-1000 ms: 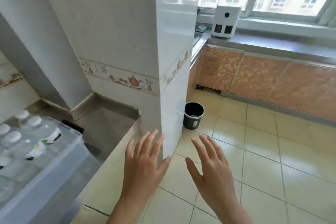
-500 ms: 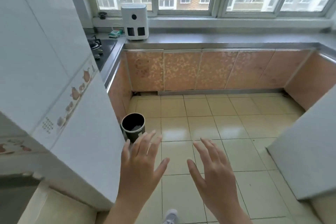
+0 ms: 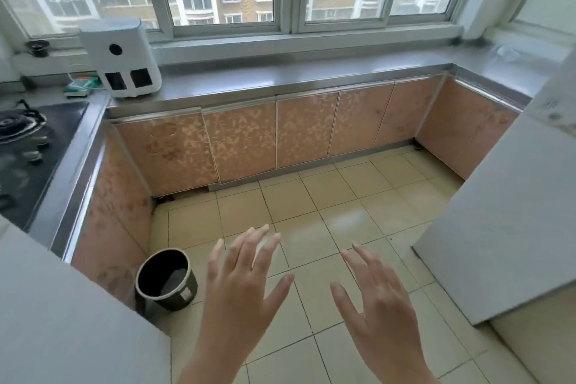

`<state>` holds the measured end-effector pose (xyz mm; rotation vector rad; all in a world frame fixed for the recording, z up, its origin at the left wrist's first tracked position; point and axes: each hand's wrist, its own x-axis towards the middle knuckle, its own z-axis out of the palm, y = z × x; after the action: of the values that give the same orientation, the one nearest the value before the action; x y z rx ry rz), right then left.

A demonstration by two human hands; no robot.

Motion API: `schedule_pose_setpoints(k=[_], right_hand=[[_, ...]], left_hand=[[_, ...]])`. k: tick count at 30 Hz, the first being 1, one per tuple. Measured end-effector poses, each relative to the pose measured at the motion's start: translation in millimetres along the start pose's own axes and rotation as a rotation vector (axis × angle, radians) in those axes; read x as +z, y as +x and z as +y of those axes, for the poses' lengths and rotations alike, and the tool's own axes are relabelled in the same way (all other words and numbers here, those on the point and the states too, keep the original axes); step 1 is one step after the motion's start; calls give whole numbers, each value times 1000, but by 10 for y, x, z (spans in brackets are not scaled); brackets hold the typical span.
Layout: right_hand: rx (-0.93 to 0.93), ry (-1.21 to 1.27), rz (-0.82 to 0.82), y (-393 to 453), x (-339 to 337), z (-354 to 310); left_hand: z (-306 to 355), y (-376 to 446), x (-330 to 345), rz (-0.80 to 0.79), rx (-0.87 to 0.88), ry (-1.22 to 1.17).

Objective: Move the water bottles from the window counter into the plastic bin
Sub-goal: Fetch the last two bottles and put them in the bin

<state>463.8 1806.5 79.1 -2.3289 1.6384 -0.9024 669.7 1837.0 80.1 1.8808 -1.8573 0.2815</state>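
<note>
View swung off bin, now out of frame, onto window counter (image 3: 311, 72) across upper frame. I see both hands empty: left hand (image 3: 240, 290) and right hand (image 3: 380, 305) spread wide, low center, over floor. No bottles visible on counter; faint clear object upper right, cannot tell. I judge next fetch pending, or task done.

home kitchen: gas stove (image 3: 21, 131) on steel counter (image 3: 280, 78), patterned cabinets (image 3: 243, 140), tiled floor (image 3: 343, 196).
</note>
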Motion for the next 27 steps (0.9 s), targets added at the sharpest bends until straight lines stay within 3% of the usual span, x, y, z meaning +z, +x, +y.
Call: schedule_pose_setpoints(k=[18, 27], right_hand=[[63, 6, 108, 2725, 266, 1701], [193, -48, 175, 3720, 289, 2540]], left_hand=[[393, 2930, 1604, -4, 57, -76], [760, 4216, 2433, -52, 145, -145]])
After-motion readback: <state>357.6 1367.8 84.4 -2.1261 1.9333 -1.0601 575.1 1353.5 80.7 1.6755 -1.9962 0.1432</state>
